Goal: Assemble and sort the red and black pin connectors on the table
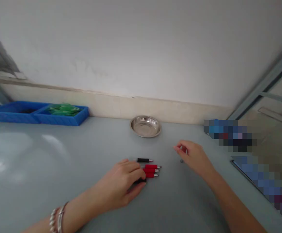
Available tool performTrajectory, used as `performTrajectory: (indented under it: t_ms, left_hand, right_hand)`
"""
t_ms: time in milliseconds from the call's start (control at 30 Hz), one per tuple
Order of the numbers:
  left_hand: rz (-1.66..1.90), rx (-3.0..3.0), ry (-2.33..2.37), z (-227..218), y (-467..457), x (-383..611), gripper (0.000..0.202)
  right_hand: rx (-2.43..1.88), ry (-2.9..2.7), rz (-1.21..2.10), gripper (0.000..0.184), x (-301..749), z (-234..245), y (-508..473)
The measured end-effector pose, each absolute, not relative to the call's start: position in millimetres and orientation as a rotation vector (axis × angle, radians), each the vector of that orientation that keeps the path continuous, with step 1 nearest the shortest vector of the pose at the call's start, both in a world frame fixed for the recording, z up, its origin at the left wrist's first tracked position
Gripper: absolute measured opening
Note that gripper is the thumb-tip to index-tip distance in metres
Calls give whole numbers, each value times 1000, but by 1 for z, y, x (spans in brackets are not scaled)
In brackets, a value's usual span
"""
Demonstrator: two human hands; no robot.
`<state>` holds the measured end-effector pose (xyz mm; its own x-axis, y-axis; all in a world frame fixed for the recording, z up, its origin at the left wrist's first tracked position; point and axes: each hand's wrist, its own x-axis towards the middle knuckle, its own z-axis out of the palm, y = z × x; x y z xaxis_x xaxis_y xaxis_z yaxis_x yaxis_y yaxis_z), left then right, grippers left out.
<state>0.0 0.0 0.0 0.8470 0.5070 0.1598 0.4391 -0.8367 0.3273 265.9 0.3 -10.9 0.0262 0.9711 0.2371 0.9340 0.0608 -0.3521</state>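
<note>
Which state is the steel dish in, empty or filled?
Empty: the steel dish stands upright by the wall, with its bare shiny bottom showing and nothing inside.

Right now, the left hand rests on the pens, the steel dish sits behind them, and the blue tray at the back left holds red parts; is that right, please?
Not quite: the head view shows green parts in the blue tray, not red. The rest holds: the left hand rests on the pens, and the steel dish sits behind them.

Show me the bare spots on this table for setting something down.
Free: the wide stretch between the blue trays and the left hand; the strip between dish and pens. Crowded: around the pens, up to the right hand.
</note>
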Motion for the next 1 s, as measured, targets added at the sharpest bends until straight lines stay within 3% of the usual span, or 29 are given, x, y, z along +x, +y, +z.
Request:
performTrajectory:
  t_ms: [467,1000]
  left_hand:
    - [295,2843,796,6,0,0,8]
    - [145,2856,823,5,1,0,10]
  right_hand:
    - [-2218,-1854,-106,18,272,-20,-5]
    - [-2348,-1846,-50,18,268,-18,-8]
